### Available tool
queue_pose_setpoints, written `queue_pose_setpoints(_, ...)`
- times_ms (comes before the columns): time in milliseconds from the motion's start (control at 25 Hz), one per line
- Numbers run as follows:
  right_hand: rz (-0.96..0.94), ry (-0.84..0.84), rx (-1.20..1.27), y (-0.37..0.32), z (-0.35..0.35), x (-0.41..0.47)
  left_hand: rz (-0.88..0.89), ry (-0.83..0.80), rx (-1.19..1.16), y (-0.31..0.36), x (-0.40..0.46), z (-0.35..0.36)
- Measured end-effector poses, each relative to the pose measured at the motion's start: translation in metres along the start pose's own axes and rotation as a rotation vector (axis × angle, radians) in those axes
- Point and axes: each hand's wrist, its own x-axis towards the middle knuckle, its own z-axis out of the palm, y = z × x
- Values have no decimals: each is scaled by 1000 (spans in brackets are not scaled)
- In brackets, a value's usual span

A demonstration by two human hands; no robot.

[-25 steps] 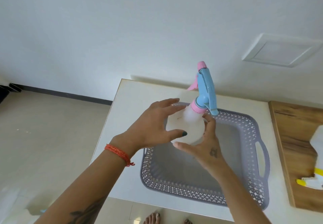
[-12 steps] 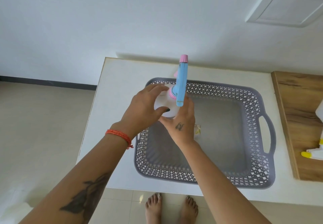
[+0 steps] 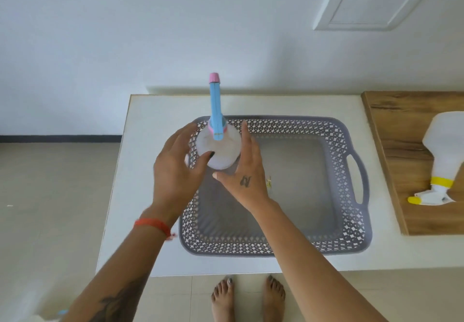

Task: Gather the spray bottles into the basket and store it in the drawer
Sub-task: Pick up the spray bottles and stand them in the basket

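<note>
A translucent white spray bottle (image 3: pixel 221 152) with a blue and pink trigger head stands upright in the back left corner of the grey perforated basket (image 3: pixel 276 250). My left hand (image 3: pixel 175 168) is just left of it, fingers spread, only the thumb tip over the bottle. On the bottle's right side is my right hand (image 3: pixel 247 173), fingers straight along it. A second white spray bottle (image 3: pixel 444 151) with a yellow collar and nozzle lies on its side on the wooden surface (image 3: pixel 401 133) at the right.
The basket sits on a white tabletop (image 3: pixel 150 146) against a white wall. The wooden surface adjoins the table's right side. Tiled floor lies to the left, and bare feet (image 3: pixel 248 296) show below the table's front edge.
The bottle came down from above the basket and now stands in its back left corner. Both hands have loosened from a two-handed hold, with fingers spread.
</note>
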Motion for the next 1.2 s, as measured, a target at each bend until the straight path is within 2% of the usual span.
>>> queue_pose_setpoints(80, -7, 32, 52, 0, -27, -12, -19, 177, -85, 14, -30, 5)
queue_pose_setpoints(160, -23, 127, 93, 1, -63, -24, 7, 219, -168, 40, -56, 22)
queue_pose_setpoints(440, -3, 501, 94, 39, -231, -44, 86, -100, -395, 182, -60, 140)
queue_pose_setpoints(560, -15, 571, -160, 73, -301, -44, 93, -249, -440, 227, -55, 193)
queue_pose_setpoints(640, -52, 523, -450, 104, -338, -40, 94, -338, -423, 251, -52, 230)
queue_pose_setpoints(800, -245, 226, -1023, 180, -371, -31, 79, -430, -315, 281, -21, 301)
queue_pose_setpoints(880, -376, 124, -1202, 215, -373, -28, 70, -484, -289, 290, -3, 327)
queue_pose_setpoints(1040, -538, 138, -1330, 256, -371, -20, 125, -609, -329, 292, 18, 362)
queue_pose_setpoints(1200, -603, 186, -1307, 262, -372, -15, 5, -732, -552, 288, 21, 371)
